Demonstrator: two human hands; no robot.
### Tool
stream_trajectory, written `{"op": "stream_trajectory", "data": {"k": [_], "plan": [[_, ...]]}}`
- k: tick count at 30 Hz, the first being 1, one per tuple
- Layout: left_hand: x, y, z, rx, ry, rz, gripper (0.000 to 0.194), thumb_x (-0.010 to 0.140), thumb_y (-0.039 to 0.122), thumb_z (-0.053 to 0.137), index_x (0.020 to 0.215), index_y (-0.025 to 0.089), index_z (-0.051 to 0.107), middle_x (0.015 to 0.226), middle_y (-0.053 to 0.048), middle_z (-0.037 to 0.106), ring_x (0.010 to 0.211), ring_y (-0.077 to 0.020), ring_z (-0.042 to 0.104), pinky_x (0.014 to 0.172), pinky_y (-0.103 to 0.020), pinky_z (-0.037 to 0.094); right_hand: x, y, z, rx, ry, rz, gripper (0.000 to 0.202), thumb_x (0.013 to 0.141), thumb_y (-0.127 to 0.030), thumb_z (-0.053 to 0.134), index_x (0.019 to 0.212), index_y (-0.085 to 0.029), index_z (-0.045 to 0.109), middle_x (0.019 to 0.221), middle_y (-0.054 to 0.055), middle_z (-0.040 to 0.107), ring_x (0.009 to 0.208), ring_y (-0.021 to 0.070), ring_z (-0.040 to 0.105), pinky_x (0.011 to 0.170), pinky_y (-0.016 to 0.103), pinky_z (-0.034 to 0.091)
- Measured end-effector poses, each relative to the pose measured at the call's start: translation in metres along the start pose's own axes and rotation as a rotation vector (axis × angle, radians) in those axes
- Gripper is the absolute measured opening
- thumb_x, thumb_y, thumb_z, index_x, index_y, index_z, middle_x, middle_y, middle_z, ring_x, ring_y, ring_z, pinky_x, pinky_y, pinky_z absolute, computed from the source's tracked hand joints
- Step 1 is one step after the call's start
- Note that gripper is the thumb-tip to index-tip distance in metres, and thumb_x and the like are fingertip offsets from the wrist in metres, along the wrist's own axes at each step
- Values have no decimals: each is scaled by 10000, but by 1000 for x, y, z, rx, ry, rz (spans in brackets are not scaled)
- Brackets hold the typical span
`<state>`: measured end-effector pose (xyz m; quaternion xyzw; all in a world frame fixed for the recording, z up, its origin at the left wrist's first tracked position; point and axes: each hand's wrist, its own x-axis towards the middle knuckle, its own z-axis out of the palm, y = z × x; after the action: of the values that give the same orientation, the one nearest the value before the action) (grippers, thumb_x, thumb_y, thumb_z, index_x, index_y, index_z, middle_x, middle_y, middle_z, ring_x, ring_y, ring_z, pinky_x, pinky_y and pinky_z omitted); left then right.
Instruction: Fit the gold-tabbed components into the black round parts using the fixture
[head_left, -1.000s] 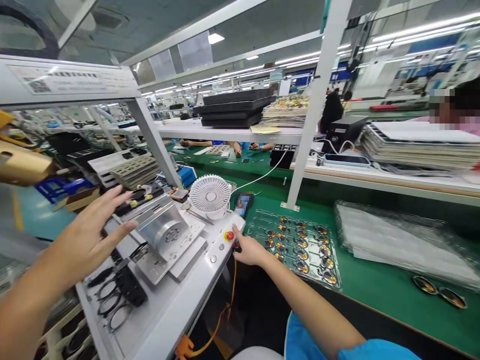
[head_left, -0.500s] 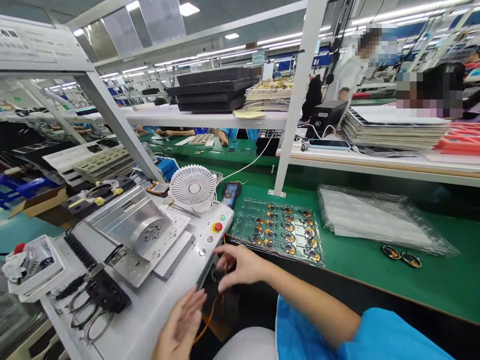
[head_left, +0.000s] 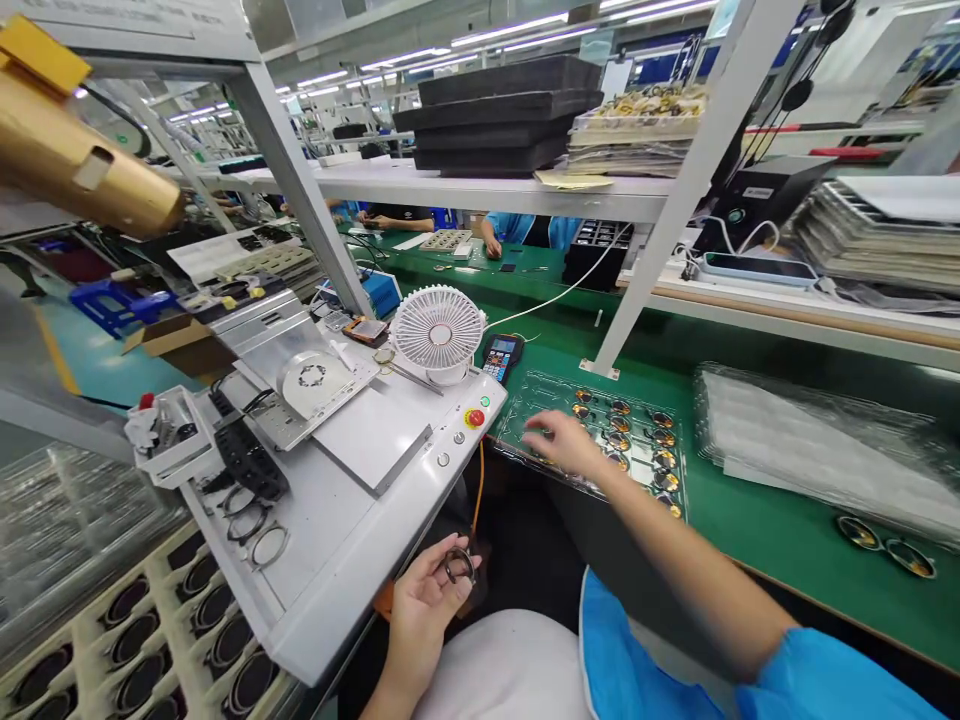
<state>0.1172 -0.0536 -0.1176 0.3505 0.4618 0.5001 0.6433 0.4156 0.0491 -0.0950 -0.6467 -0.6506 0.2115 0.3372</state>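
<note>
Two bare hands at work between a white surface (head_left: 330,580) and a green surface (head_left: 780,600): the left hand (head_left: 421,602), low in the view and palm up, has its grip closed on a small dark ring (head_left: 450,570), pinched between thumb and fingers above the lap, near the white surface's front edge; the right hand (head_left: 568,445) reaches over the left part of a clear tray (head_left: 541,388), fingers curled downward; whether its grip grasps anything, or touches the tray, cannot be told; orange-and-dark round lenses (head_left: 619,424) lie in rows in the tray, to the right of this hand; the tray rests on the green surface, beside a keypad device (head_left: 501,358); a white fan (head_left: 439,335) and a red button (head_left: 474,417) occupy the right end of the white surface; round glasses (head_left: 857,532) lie at far right.
</note>
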Motion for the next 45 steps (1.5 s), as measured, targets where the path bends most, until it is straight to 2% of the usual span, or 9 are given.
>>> {"op": "stream_trajectory", "data": {"k": [5, 12, 16, 21, 26, 31, 33, 39, 45], "plan": [[-6, -3, -8, 22, 47, -20, 512, 600, 398, 965, 1036, 195, 789, 1077, -133, 794, 977, -316, 777, 949, -453, 600, 63, 63, -63, -94, 102, 93, 199, 895, -332, 746, 765, -212, 654, 785, 79, 682, 865, 226, 691, 865, 371, 532], [-10, -3, -14, 38, 97, -31, 505, 593, 397, 966, 1015, 185, 786, 1056, -137, 800, 1049, -316, 755, 981, -425, 577, 72, 99, -66, -185, 87, 18, 466, 909, -348, 748, 538, -232, 489, 615, 45, 582, 749, 171, 655, 749, 302, 496], [-11, -1, -15, 34, 63, -36, 481, 629, 379, 949, 1028, 175, 776, 1049, -138, 796, 1048, -313, 752, 976, -422, 574, 67, 103, -70, -202, 96, 60, 326, 997, -373, 659, 736, -184, 611, 756, 22, 637, 728, 150, 628, 734, 305, 529], [-5, 1, -19, -15, -57, -90, 444, 668, 319, 943, 1049, 181, 762, 1057, -126, 785, 1041, -295, 751, 969, -409, 563, 42, 67, -49, -151, 72, 37, 217, 965, -292, 567, 821, -202, 702, 827, 107, 696, 816, 254, 682, 823, 396, 532], [4, 10, -9, -79, -327, -121, 603, 644, 327, 966, 1187, 215, 730, 1326, -158, 690, 1026, -275, 747, 878, -356, 562, -22, -18, 3, 227, -234, -136, 292, 988, -389, 533, 1167, -218, 689, 951, 60, 718, 648, 188, 689, 658, 338, 585], [4, 19, -2, -133, -501, -145, 804, 583, 325, 1003, 1304, 206, 669, 1060, -141, 772, 1013, -282, 749, 848, -345, 550, -61, -79, 31, 469, -402, -264, 228, 1021, -403, 553, 934, -221, 659, 867, 49, 700, 688, 172, 666, 617, 285, 571], [0, 20, -5, -140, -488, -131, 789, 583, 318, 1004, 1290, 200, 675, 1030, -131, 769, 1005, -284, 757, 841, -336, 553, -63, -87, 37, 438, -381, -314, 209, 994, -414, 613, 934, -221, 668, 864, 51, 705, 690, 171, 646, 600, 280, 544], [-12, 16, -16, -246, -359, -121, 869, 520, 403, 1015, 1304, 285, 659, 1360, -133, 639, 909, -263, 778, 756, -300, 571, -67, -88, 57, 469, -309, -453, 168, 990, -324, 639, 851, -229, 640, 908, 67, 713, 796, 192, 681, 687, 304, 541], [-10, 19, -25, -249, -307, -143, 818, 522, 419, 1011, 1249, 192, 713, 1045, -104, 763, 916, -271, 774, 796, -309, 562, -57, -96, 60, 452, -379, -546, 173, 1008, -308, 598, 859, -222, 622, 1152, 120, 676, 939, 213, 677, 816, 346, 553]]}}
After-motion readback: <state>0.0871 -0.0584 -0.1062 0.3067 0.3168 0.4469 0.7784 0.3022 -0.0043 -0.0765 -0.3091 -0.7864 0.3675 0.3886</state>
